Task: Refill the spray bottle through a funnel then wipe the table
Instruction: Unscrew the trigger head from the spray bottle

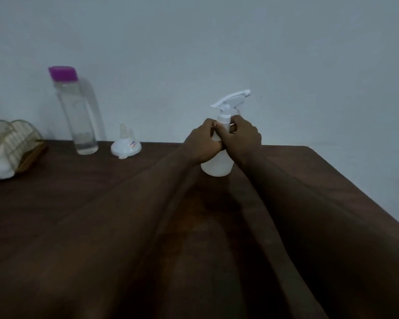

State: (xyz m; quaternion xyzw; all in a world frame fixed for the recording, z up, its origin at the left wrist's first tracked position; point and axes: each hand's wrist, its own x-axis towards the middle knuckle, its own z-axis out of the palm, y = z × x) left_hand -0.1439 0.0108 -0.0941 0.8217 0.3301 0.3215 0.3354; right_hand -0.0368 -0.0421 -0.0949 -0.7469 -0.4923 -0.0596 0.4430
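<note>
A white spray bottle [217, 166] with a white trigger head stands upright on the dark wooden table [101, 215], toward the back right. My left hand [202, 143] wraps around its upper body from the left. My right hand [242, 135] closes on its neck collar from the right, just under the trigger head. A white funnel [126, 146] rests upside down, spout up, at the back of the table. Left of the funnel stands a tall clear water bottle [78, 116] with a purple cap.
A wire napkin holder [14, 143] with white tissue sits at the far left on the table. A pale wall runs behind the table. The table's right edge [355, 192] slants away at the right.
</note>
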